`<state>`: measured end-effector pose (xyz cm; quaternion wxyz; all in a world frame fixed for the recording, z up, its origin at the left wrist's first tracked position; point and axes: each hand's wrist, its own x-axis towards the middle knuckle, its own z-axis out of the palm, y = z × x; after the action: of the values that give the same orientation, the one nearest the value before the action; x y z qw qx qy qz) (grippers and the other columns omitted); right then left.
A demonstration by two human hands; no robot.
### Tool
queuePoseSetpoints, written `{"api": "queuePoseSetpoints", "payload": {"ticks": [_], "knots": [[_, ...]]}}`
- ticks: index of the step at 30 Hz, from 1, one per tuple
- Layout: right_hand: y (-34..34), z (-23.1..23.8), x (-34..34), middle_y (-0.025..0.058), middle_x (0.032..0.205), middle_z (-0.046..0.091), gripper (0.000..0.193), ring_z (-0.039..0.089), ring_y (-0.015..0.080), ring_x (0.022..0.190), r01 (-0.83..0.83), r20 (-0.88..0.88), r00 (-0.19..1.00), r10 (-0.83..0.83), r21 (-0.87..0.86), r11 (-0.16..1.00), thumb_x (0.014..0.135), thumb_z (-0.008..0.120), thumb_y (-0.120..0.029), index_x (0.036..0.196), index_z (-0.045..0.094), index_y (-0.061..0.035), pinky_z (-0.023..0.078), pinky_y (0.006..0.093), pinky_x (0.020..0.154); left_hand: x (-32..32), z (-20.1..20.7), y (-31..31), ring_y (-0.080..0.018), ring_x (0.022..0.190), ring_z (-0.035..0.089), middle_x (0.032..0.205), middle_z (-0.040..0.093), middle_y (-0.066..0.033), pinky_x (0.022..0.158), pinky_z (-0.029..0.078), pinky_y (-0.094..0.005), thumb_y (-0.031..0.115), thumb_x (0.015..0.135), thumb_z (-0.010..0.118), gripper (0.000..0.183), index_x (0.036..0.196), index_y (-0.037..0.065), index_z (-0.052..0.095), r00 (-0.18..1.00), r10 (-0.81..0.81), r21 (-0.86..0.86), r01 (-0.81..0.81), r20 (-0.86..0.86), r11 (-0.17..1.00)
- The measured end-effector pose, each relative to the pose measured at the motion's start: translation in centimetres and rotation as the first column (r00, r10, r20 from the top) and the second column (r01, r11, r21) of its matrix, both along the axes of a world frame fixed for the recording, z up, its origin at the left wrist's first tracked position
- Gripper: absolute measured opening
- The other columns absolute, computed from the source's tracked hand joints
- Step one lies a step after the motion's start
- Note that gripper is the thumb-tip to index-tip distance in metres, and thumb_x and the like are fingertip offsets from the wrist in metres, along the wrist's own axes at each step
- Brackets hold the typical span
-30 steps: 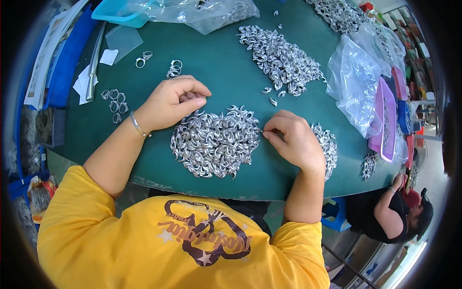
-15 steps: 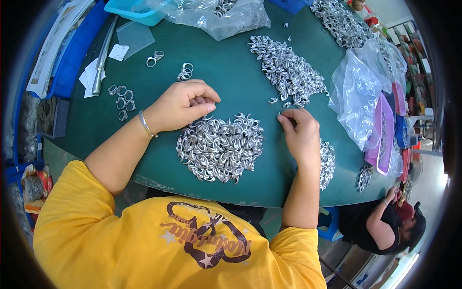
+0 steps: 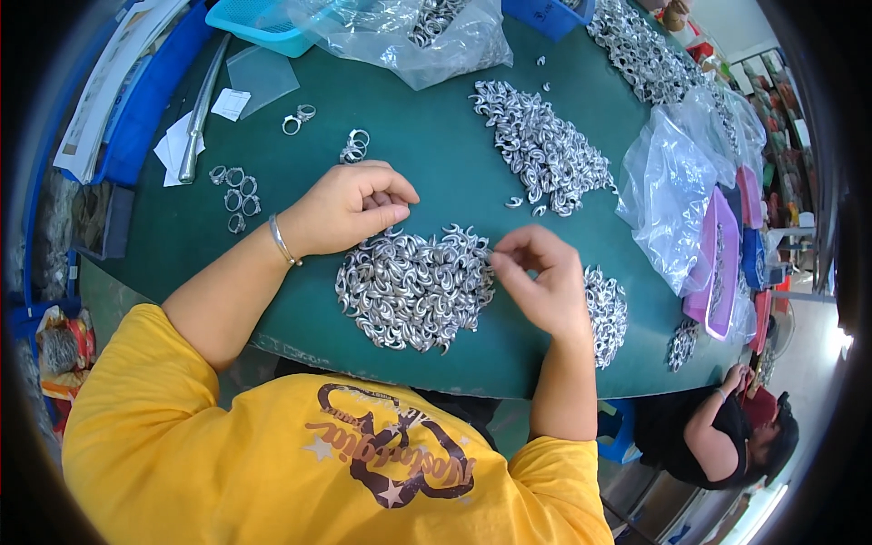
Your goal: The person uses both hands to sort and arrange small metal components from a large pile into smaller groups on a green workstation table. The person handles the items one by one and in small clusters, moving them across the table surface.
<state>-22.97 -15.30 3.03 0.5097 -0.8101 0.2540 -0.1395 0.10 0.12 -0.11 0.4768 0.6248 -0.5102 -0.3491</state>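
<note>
So, progress check: plenty left, I'd say. The main pile of curved silver pieces [image 3: 418, 289] is big and sits on the green surface [image 3: 427, 136], between the person's two hands. The left hand [image 3: 359, 207] is right at its upper edge, fingers loosely curled, thumb a bit apart from them. The right hand [image 3: 543, 272] is at the pile's right edge, thumb and forefinger tips close together, but I can't tell if they've got a piece. A smaller pile [image 3: 609, 316] lies just past the right wrist, maybe the done ones, can't be sure tbh. There's also a far pile [image 3: 545, 150] further up, no hand near it, looks untouched.
</note>
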Motion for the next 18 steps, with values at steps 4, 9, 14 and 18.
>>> {"api": "queuePoseSetpoints", "payload": {"ticks": [4, 9, 14, 18], "knots": [[-1.7, -0.4, 1.9, 0.0126, 0.091, 0.064, 0.015, 0.063, 0.0273, 0.080, 0.038, 0.068, 0.998, 0.008, -0.642, 0.766, 0.078, 0.062, 0.006, 0.092, 0.066, 0.0010, 0.051, 0.0351, 0.072, 0.0, 0.3, -0.2, -0.0079, 0.077, 0.059, 0.092, 0.061, -0.0025, 0.071, 0.048, -0.0217, 0.007, 0.088, 0.066, 0.014, 0.101, 0.003, 0.067, 0.999, -0.032, 0.000, 0.032, 0.010, 1.000], [-1.9, -0.7, 1.4, 0.0143, 0.086, 0.061, 0.015, 0.061, 0.0331, 0.079, -0.021, -0.104, 0.993, -0.048, -0.580, 0.814, 0.080, 0.062, 0.003, 0.094, 0.068, 0.0008, 0.051, 0.0401, 0.072, 0.1, 0.3, 0.0, -0.0089, 0.078, 0.060, 0.092, 0.061, -0.0030, 0.071, 0.049, -0.0220, 0.007, 0.088, 0.065, 0.014, 0.101, 0.003, 0.067, 0.999, -0.022, 0.002, 0.022, 0.024, 1.000], [-1.5, 0.4, 0.5, 0.0162, 0.083, 0.062, 0.013, 0.062, 0.0329, 0.075, 0.047, -0.124, 0.986, -0.116, -0.461, 0.886, 0.082, 0.061, 0.003, 0.092, 0.068, 0.0020, 0.049, 0.0380, 0.069, -0.1, 0.3, -0.1, -0.0091, 0.078, 0.061, 0.091, 0.062, -0.0035, 0.071, 0.049, -0.0223, 0.008, 0.087, 0.065, 0.014, 0.100, 0.002, 0.068, 0.999, -0.017, -0.002, 0.017, 0.030, 1.000], [-2.5, 0.5, -0.3, 0.0166, 0.085, 0.063, 0.013, 0.062, 0.0328, 0.073, 0.233, -0.010, 0.961, -0.278, -0.518, 0.823, 0.083, 0.059, 0.006, 0.092, 0.068, 0.0014, 0.050, 0.0376, 0.067, -0.2, 0.3, 0.1, -0.0088, 0.077, 0.060, 0.091, 0.063, -0.0030, 0.071, 0.049, -0.0219, 0.007, 0.087, 0.066, 0.014, 0.099, 0.002, 0.068, 1.000, -0.004, -0.009, 0.005, 0.020, 1.000]]}}
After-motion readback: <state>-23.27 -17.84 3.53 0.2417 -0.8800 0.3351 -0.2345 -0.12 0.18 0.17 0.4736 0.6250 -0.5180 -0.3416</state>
